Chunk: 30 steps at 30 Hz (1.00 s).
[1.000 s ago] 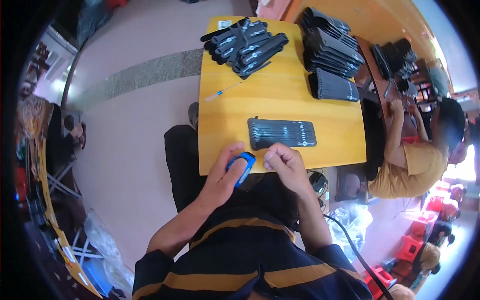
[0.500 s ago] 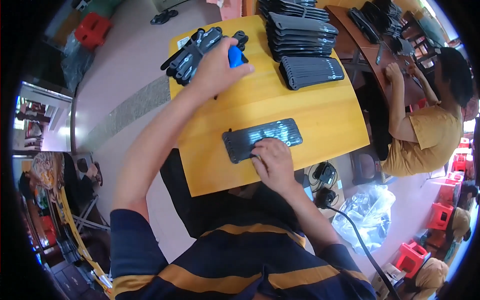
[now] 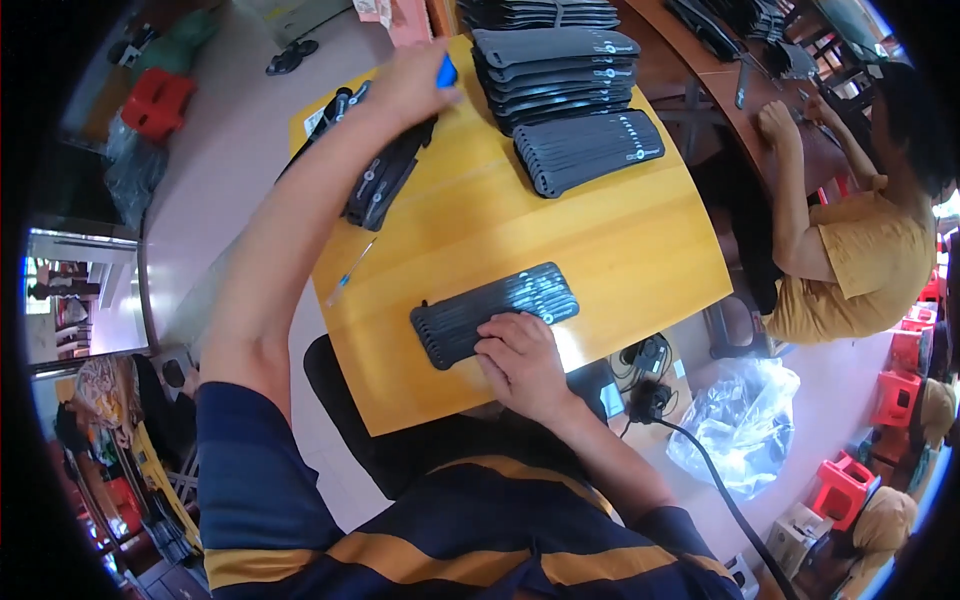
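Both hands seemingly near table edges

Strong light bleaches the far right edge while glare whitens part of the yellow surface near the black ribbed pack (its top gleams in streaks); fisheye distortion bows straight lines toward a dark rim.

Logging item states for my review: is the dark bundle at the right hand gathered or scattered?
Gathered: the dark bundle lies as one overlapping row, with the right hand on it.
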Each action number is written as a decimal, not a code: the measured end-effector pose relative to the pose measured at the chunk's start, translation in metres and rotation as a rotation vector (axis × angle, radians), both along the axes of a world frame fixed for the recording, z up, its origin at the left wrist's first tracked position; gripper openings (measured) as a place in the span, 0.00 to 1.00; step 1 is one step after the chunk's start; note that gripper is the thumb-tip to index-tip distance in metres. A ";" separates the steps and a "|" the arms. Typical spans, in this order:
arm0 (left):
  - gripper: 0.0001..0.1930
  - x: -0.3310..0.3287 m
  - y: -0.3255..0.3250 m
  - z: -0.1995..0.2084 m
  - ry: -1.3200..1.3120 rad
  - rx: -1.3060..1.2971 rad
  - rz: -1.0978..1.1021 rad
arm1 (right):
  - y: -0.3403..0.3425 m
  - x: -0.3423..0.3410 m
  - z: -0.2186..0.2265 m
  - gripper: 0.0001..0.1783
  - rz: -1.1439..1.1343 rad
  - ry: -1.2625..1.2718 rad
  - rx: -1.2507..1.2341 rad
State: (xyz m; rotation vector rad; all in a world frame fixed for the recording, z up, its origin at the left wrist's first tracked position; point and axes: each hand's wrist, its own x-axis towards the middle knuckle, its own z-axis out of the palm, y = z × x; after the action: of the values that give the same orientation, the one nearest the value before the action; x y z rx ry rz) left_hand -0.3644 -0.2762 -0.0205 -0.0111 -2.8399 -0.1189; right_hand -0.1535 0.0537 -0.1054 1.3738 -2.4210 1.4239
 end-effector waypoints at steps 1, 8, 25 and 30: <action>0.34 -0.011 -0.014 -0.001 -0.002 0.000 -0.002 | -0.001 0.001 -0.001 0.09 0.004 0.011 0.003; 0.44 -0.075 -0.067 -0.029 0.093 0.039 0.186 | -0.001 0.003 -0.002 0.09 -0.015 -0.014 0.068; 0.46 -0.127 -0.071 -0.077 -0.280 0.132 0.081 | -0.002 -0.002 0.005 0.10 -0.019 -0.041 0.080; 0.34 -0.079 -0.092 -0.043 0.033 0.079 0.183 | -0.006 0.004 -0.003 0.10 -0.005 -0.038 0.000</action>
State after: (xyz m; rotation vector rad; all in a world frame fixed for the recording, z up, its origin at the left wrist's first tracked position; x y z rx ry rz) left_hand -0.4433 -0.3686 -0.0631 0.2610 -2.7844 -0.1890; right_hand -0.1491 0.0472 -0.1084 1.3521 -2.4450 1.4622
